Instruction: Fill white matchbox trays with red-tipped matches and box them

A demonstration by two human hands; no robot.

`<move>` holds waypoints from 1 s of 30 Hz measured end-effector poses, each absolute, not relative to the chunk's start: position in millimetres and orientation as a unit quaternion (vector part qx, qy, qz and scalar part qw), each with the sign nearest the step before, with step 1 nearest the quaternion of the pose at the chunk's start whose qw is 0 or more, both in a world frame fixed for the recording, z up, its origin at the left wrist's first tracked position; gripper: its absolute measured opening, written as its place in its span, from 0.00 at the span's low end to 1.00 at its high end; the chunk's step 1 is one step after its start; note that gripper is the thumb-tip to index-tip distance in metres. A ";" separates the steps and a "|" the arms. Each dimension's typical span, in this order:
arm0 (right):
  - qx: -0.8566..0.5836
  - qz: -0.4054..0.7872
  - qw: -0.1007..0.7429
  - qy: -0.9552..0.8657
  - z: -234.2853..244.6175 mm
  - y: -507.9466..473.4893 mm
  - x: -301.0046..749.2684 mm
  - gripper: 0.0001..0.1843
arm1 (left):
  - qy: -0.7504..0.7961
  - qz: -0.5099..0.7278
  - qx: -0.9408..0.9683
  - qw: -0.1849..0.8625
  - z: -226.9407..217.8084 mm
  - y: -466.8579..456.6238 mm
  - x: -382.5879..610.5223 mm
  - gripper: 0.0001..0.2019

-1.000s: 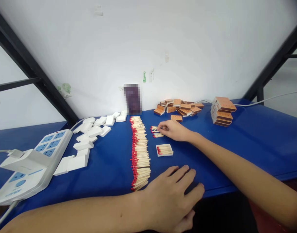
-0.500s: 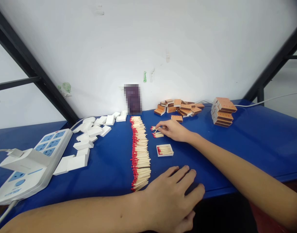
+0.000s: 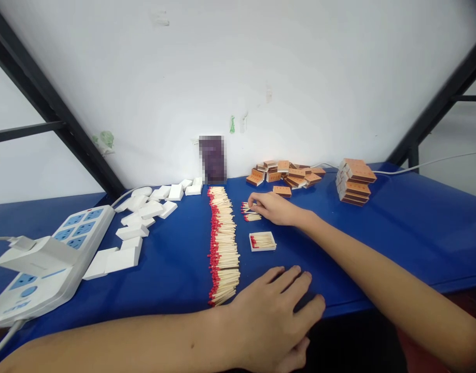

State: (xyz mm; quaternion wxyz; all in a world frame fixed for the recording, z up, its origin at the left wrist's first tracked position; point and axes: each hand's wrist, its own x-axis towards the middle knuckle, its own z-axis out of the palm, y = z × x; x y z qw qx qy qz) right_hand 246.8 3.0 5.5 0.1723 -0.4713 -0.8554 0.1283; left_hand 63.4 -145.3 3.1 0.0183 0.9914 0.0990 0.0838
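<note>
My right hand [image 3: 275,207] is over a small group of red-headed matches [image 3: 252,217] on the blue table. Its thumb and forefinger are pinched together on a match, which the fingers partly cover. Just in front of that hand lies a white matchbox tray [image 3: 262,249] with several matches in it, heads to the left. A long row of matches [image 3: 226,233] runs from back to front, red heads on the left side. My left hand [image 3: 275,316] rests palm down by the table's front edge with its fingers spread, holding nothing.
White matchbox trays [image 3: 150,209] lie scattered on the left, beside a power strip [image 3: 51,264] with a plugged-in adapter. Orange matchbox sleeves [image 3: 296,173] are heaped by the wall. Stacked matchboxes [image 3: 354,181] stand further right. A blurred purple item [image 3: 213,159] leans against the wall.
The match in my right hand was slanting up from the fingertips; now it is lower, among the small group of matches. My left hand has hardly moved.
</note>
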 end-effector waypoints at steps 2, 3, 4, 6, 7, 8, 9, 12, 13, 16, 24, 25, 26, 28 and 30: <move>-0.476 0.114 0.151 -0.859 5.4 4.8 246.0 0.08 | 0.098 0.086 0.991 0.019 3.0 -145.1 63.4 0.25; -0.478 0.109 0.143 -0.860 4.9 5.5 245.8 0.08 | 0.099 0.088 0.991 0.018 2.9 -145.2 63.5 0.25; -0.479 0.105 0.137 -0.861 4.4 5.9 245.6 0.08 | 0.099 0.089 0.991 0.018 2.7 -145.2 63.6 0.25; -0.475 0.103 0.134 -0.863 4.1 5.2 245.5 0.08 | 0.100 0.088 0.991 0.017 2.5 -145.6 63.7 0.24; -0.472 0.103 0.137 -0.865 4.5 3.8 245.7 0.08 | 0.101 0.087 0.991 0.017 2.4 -145.7 63.6 0.24; -0.469 0.105 0.140 -0.866 5.4 1.7 246.0 0.08 | 0.100 0.086 0.991 0.017 2.5 -145.8 63.5 0.24; -0.467 0.109 0.144 -0.866 6.6 -0.8 246.4 0.08 | 0.099 0.086 0.991 0.017 2.5 -145.9 63.2 0.25; -0.460 0.131 0.149 -0.865 11.6 -9.4 248.1 0.07 | 0.096 0.087 0.991 0.019 2.6 -145.6 62.6 0.25; -0.459 0.139 0.149 -0.865 13.2 -11.9 248.7 0.07 | 0.096 0.087 0.991 0.021 2.6 -145.4 62.6 0.25; -0.456 0.156 0.147 -0.864 17.2 -16.7 250.0 0.06 | 0.095 0.090 0.991 0.022 2.7 -145.1 63.0 0.24; -0.452 0.147 0.165 -0.864 14.6 -15.6 250.4 0.10 | 0.098 0.089 0.991 0.023 2.5 -145.1 63.1 0.24; -0.448 0.145 0.169 -0.866 13.1 -15.1 250.4 0.11 | 0.098 0.090 0.991 0.023 2.4 -145.1 63.1 0.24; -0.445 0.143 0.173 -0.867 11.8 -14.6 250.4 0.11 | 0.098 0.091 0.991 0.022 2.3 -145.1 63.1 0.24; -0.439 0.144 0.179 -0.869 9.6 -13.7 250.4 0.12 | 0.097 0.091 0.991 0.023 2.4 -145.2 63.2 0.23; -0.435 0.147 0.183 -0.869 8.1 -13.0 250.4 0.12 | 0.097 0.090 0.991 0.023 2.5 -145.4 63.5 0.23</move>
